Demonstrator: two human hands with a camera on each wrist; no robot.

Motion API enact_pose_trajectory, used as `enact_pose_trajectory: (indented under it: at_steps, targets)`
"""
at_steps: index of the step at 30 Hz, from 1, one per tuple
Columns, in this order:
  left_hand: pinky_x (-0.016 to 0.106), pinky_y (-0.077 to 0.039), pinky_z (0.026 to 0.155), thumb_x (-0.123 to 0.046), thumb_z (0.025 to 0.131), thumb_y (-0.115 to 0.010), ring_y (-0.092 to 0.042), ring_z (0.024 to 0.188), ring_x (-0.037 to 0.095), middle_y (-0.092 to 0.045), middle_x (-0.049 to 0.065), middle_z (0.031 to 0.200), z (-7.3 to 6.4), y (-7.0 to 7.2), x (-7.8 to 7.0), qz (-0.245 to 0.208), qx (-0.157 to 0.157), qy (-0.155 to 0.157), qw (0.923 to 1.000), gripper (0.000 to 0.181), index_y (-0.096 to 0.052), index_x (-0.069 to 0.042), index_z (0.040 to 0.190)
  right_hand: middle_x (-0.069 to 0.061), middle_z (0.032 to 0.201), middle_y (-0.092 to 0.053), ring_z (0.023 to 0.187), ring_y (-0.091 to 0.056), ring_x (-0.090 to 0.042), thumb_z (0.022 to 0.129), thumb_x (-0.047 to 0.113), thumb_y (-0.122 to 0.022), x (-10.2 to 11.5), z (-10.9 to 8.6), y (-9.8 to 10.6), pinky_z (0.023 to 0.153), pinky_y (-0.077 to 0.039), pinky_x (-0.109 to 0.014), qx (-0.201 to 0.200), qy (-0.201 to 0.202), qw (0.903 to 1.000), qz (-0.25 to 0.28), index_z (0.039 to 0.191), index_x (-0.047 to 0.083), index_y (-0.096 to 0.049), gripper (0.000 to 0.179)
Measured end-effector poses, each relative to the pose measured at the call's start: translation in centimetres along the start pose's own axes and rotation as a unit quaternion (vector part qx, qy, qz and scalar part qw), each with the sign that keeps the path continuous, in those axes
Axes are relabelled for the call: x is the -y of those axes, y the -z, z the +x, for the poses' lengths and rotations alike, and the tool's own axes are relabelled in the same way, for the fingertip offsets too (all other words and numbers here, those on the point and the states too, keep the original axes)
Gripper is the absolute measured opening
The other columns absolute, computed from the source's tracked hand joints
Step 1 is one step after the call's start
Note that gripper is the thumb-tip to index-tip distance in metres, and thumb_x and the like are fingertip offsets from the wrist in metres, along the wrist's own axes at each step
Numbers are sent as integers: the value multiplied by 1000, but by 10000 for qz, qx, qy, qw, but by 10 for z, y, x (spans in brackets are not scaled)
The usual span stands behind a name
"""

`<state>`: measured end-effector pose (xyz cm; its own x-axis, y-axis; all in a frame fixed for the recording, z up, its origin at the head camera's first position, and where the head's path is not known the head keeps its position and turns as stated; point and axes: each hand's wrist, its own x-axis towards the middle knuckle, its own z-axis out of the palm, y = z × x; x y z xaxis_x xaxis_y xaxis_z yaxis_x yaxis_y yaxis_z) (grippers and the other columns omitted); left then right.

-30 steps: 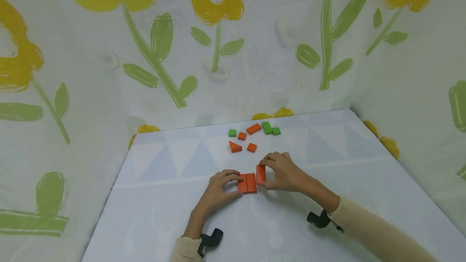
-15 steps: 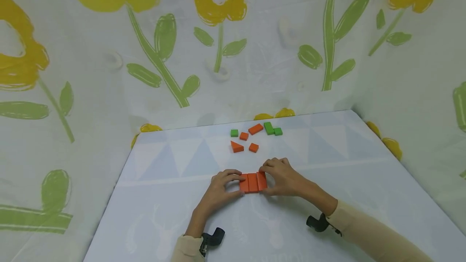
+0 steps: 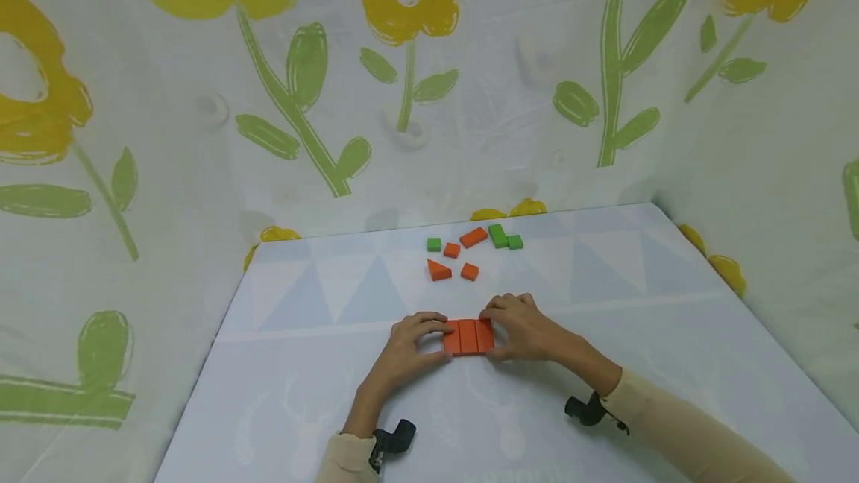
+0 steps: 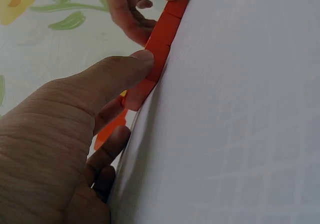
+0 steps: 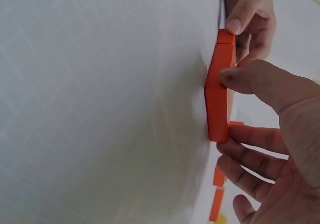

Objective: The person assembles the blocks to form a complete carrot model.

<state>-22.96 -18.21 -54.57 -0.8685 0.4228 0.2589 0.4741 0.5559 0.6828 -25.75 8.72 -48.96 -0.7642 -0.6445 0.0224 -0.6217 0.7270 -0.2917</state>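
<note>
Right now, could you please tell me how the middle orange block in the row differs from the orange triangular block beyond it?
The middle block looks rectangular from above; the triangular block narrows to a point. The middle block sits between the left block and the right block, while the triangular block lies apart from other blocks. Both are orange.

The head view looks forward and down from above, well back, taking in the orange row (image 3: 468, 337), tabletop (image 3: 530, 401) and wall (image 3: 483, 110). Both wrist views sit low and close, rolled sideways: the left faces the row's left end; the right, hazy, seems to face its right. All 3 share the row.
</note>
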Motion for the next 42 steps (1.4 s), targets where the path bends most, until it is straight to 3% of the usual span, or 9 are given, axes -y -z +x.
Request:
enact_pose_trajectory:
  at_steps: [7,15,19,27,31,36,42]
  targets:
    - [52,-31,104,-35,85,-81,-49,123,16,-57,-12,132,0,0,-1,28,26,45,10000,39,-70,-31,121,-1,121,-62,115,-54,-21,82,43,-82,-5,6,3,94,-37,-49,9,-364,9993,132,123,16,-69,51]
    - [52,-31,104,-33,84,-81,-49,123,14,-57,-13,131,0,0,0,57,30,112,9999,38,-70,-31,121,-4,113,-64,105,-58,-21,87,32,-78,-16,33,7,91,-39,-47,-805,-581,9944,348,120,9,-69,41]
    - [52,-31,105,-34,85,-81,-49,124,14,-57,-14,132,-1,-1,0,62,50,144,9999,39,-70,-32,122,-7,109,-64,98,-59,-22,89,29,-76,-23,50,8,89,-39,-46,-1075,-882,9894,427,120,7,-68,40]
    - [54,-30,107,-35,85,-80,-49,128,15,-57,-12,133,0,1,-3,62,45,129,9999,39,-70,-31,122,-7,112,-63,106,-57,-25,87,34,-78,-37,84,8,92,-40,-47,-924,-1419,9852,266,121,7,-68,44]
    - [54,-31,105,-36,85,-80,-49,128,15,-58,-11,132,0,-1,-3,78,41,72,9999,39,-71,-30,122,-5,104,-62,100,-56,-24,86,36,-79,-44,94,4,91,-40,-47,-710,-1559,9850,221,116,7,-70,43]
    - [53,-31,105,-36,85,-80,-48,129,15,-57,-11,133,-1,-3,-4,13,123,110,9999,40,-71,-28,123,-2,89,-60,87,-53,-21,86,29,-79,-48,98,1,85,-41,-44,-587,-1643,9842,307,108,8,-72,32]
    - [53,-31,104,-33,85,-81,-50,126,17,-58,-11,132,0,1,-4,80,-2,53,10000,39,-71,-28,122,-4,100,-62,91,-55,-22,86,25,-78,-39,90,8,82,-51,-38,-746,-1577,9794,1014,110,8,-71,31]
